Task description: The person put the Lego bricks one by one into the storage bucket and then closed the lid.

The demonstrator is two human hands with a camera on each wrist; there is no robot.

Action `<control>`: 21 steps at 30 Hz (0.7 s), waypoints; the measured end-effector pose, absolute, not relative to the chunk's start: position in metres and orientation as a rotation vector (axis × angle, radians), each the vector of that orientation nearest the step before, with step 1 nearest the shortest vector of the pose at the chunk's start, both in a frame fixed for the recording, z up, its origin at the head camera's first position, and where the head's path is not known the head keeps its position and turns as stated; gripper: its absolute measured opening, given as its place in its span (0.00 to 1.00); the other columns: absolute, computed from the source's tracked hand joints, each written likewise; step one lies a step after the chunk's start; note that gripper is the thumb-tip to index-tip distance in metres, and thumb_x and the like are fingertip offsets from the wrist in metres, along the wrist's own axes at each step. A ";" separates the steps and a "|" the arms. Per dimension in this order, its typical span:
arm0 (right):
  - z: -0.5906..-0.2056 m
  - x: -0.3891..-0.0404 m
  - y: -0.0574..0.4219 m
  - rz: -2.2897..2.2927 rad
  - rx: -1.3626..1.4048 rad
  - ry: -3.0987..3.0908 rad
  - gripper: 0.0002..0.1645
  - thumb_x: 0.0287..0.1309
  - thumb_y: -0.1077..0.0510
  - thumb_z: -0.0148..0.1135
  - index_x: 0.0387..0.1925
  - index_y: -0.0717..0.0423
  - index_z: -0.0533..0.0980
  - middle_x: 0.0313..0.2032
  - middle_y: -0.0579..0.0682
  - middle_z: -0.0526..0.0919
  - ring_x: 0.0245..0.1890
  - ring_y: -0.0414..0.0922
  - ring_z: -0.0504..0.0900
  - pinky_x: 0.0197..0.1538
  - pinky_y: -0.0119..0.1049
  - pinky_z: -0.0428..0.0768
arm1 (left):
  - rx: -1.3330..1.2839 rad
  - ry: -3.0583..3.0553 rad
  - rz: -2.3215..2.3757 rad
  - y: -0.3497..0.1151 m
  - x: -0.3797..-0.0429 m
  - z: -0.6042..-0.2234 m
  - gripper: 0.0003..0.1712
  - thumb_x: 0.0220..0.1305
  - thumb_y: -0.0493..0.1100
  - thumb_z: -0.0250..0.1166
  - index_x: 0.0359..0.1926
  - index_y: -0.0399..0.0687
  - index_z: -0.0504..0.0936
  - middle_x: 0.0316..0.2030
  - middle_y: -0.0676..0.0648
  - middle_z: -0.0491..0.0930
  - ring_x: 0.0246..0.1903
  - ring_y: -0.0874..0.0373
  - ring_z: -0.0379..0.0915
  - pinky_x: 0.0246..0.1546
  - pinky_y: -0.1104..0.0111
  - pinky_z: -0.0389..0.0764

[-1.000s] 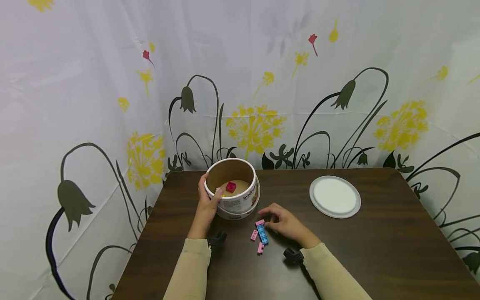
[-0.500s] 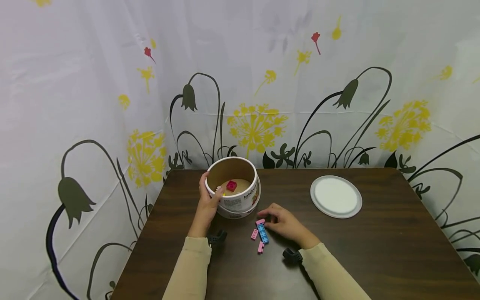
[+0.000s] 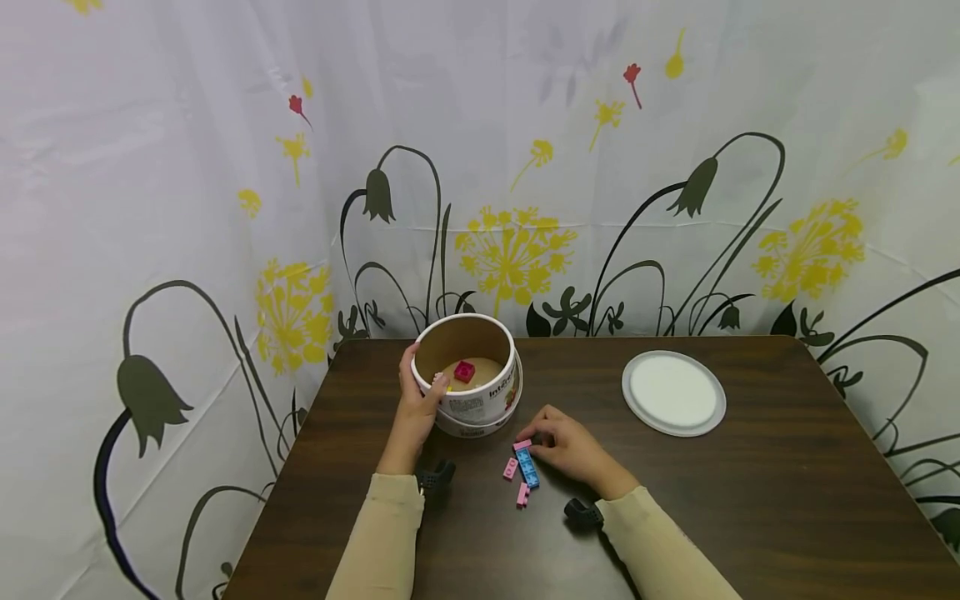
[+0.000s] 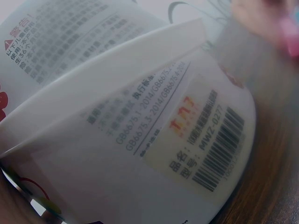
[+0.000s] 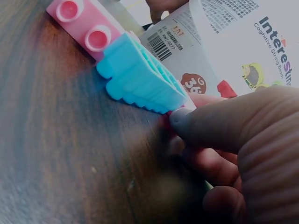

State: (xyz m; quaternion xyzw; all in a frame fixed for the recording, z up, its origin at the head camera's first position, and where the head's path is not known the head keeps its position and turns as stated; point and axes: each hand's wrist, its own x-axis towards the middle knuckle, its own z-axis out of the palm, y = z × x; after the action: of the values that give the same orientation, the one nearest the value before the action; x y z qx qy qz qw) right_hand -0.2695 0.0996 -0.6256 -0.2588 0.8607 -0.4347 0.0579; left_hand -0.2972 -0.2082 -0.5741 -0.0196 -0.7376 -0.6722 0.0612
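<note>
My left hand [image 3: 415,412] grips the near left rim of a white printed bucket [image 3: 491,398], thumb over the edge. Inside it lies a dark pink toy brick [image 3: 464,371]; a bit of yellow shows by the thumb. The bucket's label and barcode [image 4: 219,149] fill the left wrist view. In front of the bucket, my right hand [image 3: 566,446] pinches a pink brick [image 3: 522,446] at the far end of a longer blue brick [image 5: 135,74]. Thumb and fingers hide most of that pink brick in the right wrist view. Another pink brick [image 5: 86,23] with two studs shows at upper left there.
Two more small pink bricks, one [image 3: 510,469] left of the blue brick and one [image 3: 522,496] nearer me, lie on the dark wooden table [image 3: 750,500]. A round white lid [image 3: 673,392] rests at the back right. A flower-patterned curtain [image 3: 420,108] hangs behind the table.
My right fingertips have come down slightly onto the pink brick at the blue brick's far end. My left hand and the bucket hold their place.
</note>
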 end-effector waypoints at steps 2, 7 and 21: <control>-0.625 -0.269 0.099 -1.315 -0.786 2.621 0.15 0.69 0.58 0.74 0.48 0.32 0.90 0.45 0.38 0.80 0.40 0.38 0.77 0.45 0.33 0.78 | -0.060 -2.233 -2.037 -0.208 -0.298 -0.574 0.47 0.75 0.53 0.63 0.85 0.71 0.47 0.85 0.43 0.45 0.82 0.34 0.49 0.82 0.38 0.53; -0.624 -0.269 0.099 -1.321 -0.796 2.638 0.14 0.71 0.59 0.72 0.47 0.32 0.89 0.43 0.39 0.81 0.37 0.38 0.76 0.43 0.33 0.77 | -0.067 -2.214 -2.048 -0.208 -0.298 -0.574 0.47 0.75 0.51 0.64 0.85 0.69 0.47 0.85 0.43 0.45 0.82 0.34 0.49 0.82 0.38 0.53; -0.625 -0.270 0.101 -1.633 -0.489 2.416 0.16 0.81 0.60 0.55 0.57 0.39 0.82 0.43 0.48 0.86 0.39 0.45 0.82 0.43 0.37 0.81 | -0.046 -2.228 -2.059 -0.209 -0.297 -0.576 0.46 0.76 0.50 0.63 0.84 0.73 0.47 0.85 0.43 0.46 0.83 0.35 0.48 0.83 0.38 0.51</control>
State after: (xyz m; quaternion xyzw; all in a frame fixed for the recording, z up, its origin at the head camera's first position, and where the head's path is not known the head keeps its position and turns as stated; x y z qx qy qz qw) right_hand -0.2697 0.1009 -0.6253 -0.1646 0.8135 -0.5501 0.0922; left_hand -0.2975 -0.2094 -0.5757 -0.0151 -0.7333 -0.6776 0.0537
